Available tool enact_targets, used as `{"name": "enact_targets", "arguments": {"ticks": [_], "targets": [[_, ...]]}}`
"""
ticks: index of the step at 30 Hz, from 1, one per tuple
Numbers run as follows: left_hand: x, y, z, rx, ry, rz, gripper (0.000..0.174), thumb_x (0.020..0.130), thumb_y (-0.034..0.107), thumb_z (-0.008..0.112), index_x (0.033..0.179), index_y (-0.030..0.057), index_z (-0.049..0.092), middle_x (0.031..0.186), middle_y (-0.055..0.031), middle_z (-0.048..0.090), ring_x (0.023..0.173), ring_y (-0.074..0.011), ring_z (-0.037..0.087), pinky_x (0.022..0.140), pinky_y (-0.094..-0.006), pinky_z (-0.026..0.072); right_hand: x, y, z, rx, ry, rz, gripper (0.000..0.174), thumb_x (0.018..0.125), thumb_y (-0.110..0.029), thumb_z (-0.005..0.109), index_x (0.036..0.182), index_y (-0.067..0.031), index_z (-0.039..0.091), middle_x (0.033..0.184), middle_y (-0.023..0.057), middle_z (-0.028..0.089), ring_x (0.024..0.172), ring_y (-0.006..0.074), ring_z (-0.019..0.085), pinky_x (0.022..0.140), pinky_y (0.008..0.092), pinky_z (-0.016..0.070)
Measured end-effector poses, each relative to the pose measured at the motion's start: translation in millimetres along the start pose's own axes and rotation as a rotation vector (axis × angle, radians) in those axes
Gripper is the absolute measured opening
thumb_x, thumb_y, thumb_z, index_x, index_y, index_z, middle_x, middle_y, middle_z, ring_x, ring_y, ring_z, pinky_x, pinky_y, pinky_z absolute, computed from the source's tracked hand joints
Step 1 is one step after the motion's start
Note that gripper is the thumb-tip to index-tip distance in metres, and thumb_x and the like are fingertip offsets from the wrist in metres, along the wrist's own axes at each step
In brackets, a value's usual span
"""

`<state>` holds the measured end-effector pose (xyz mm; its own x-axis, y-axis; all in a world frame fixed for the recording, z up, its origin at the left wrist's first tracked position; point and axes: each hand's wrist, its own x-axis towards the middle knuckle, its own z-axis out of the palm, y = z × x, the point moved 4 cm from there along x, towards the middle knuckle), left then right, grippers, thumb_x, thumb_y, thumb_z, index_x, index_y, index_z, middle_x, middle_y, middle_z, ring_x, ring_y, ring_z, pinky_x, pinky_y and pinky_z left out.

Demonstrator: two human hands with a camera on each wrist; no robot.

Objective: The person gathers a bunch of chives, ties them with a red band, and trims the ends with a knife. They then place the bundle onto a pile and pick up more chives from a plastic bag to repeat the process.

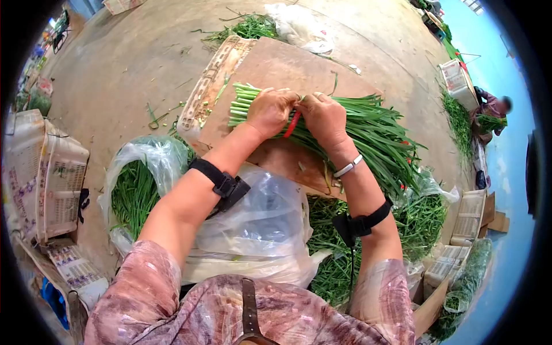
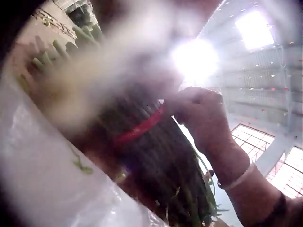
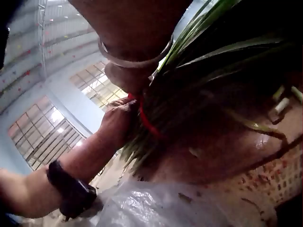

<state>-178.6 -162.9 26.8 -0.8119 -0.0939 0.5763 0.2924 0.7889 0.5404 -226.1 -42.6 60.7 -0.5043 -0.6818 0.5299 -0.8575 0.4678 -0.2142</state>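
- Left hand (image 1: 269, 113): fingers curled, pinching the red band (image 1: 292, 124) on top of the green bundle (image 1: 368, 123).
- Right hand (image 1: 325, 122): just beside it, pinching the same band (a pale bracelet (image 1: 348, 165) circles that wrist).
- Green bundle: lies across the brown board (image 1: 287, 57), pale ends leftward.
- Board: rests on a crate (image 1: 192, 109).
- Nearer the person: clear plastic (image 1: 253, 213).
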Motion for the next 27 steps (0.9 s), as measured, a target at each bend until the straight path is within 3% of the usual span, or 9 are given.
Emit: {"name": "enact_targets", "arguments": {"ticks": [2,6,9,12,15,20,23,25,27], "targets": [[-2,-4,3,-0.055,-0.015,-0.044,0.013,0.078,0.006,0.055,0.088,0.0083,0.062,0.084,-0.0107,0.063,0.079,-0.0322,0.058,0.070,-0.0377,0.0446,1,-7,-3,-0.040,0.037,-0.105,0.015,0.076,-0.021,0.062,0.070,-0.0095,0.055,0.073,0.0090,0.057,0.066,0.0290,0.059,0.055,0.0382,0.0476],[-8,-3,-3,-0.008,0.044,-0.056,0.013,0.076,0.004,0.055,0.087,0.0075,0.062,0.081,-0.0124,0.062,0.076,-0.0329,0.058,0.068,-0.0377,0.0449,13,-8,-5,-0.010,0.021,-0.112,0.017,0.076,-0.021,0.063,0.070,-0.0080,0.054,0.071,0.0105,0.057,0.066,0.0302,0.059,0.055,0.0396,0.0471],[2,1,-16,-0.004,0.135,0.006,0.011,0.076,0.003,0.055,0.085,0.0055,0.061,0.078,-0.0143,0.062,0.072,-0.0342,0.056,0.066,-0.0393,0.0440,21,2,5,0.135,0.049,-0.026,0.015,0.075,-0.018,0.065,0.070,-0.0064,0.056,0.070,0.0124,0.058,0.066,0.0323,0.058,0.056,0.0409,0.0464],[-8,6,-11,-0.017,0.088,-0.006,0.012,0.076,0.002,0.055,0.086,0.0050,0.062,0.076,-0.0146,0.061,0.073,-0.0346,0.057,0.065,-0.0395,0.0445,10,14,15,0.387,-0.022,0.164,0.012,0.072,-0.013,0.068,0.068,-0.0034,0.062,0.067,0.0164,0.060,0.064,0.0344,0.059,0.057,0.0401,0.0467],[-15,10,-8,0.049,0.180,0.028,0.010,0.078,0.003,0.055,0.085,0.0043,0.061,0.076,-0.0149,0.061,0.073,-0.0345,0.057,0.065,-0.0389,0.0449,6,19,23,0.445,0.000,0.175,0.013,0.071,-0.013,0.068,0.067,-0.0027,0.061,0.066,0.0171,0.060,0.062,0.0340,0.059,0.057,0.0401,0.0468],[-5,1,-4,0.071,0.136,-0.006,0.009,0.079,0.002,0.054,0.084,0.0034,0.061,0.074,-0.0167,0.060,0.070,-0.0355,0.057,0.062,-0.0396,0.0451,7,13,15,0.371,0.047,0.147,0.013,0.072,-0.013,0.069,0.068,-0.0027,0.060,0.066,0.0154,0.059,0.062,0.0328,0.058,0.057,0.0387,0.0465],[3,7,-13,-0.014,0.219,0.038,0.007,0.080,0.008,0.053,0.078,0.0076,0.059,0.062,-0.0151,0.056,0.058,-0.0347,0.054,0.055,-0.0426,0.0416,6,7,8,0.327,0.152,0.072,0.013,0.072,-0.011,0.068,0.068,-0.0027,0.060,0.065,0.0145,0.058,0.061,0.0321,0.058,0.056,0.0375,0.0461],[9,13,-18,0.113,0.061,-0.039,0.008,0.078,0.003,0.053,0.080,0.0051,0.061,0.071,-0.0168,0.059,0.067,-0.0372,0.056,0.058,-0.0418,0.0440,7,8,3,0.482,0.173,0.187,0.012,0.073,-0.010,0.068,0.069,-0.0027,0.059,0.065,0.0145,0.058,0.060,0.0311,0.058,0.055,0.0366,0.0456],[8,18,-22,0.089,0.120,0.061,0.007,0.078,0.005,0.053,0.079,0.0061,0.061,0.069,-0.0163,0.058,0.063,-0.0379,0.055,0.055,-0.0430,0.0430,11,8,-4,0.508,0.136,0.267,0.011,0.074,-0.009,0.067,0.069,-0.0013,0.061,0.064,0.0158,0.059,0.058,0.0294,0.060,0.054,0.0347,0.0461]]}}
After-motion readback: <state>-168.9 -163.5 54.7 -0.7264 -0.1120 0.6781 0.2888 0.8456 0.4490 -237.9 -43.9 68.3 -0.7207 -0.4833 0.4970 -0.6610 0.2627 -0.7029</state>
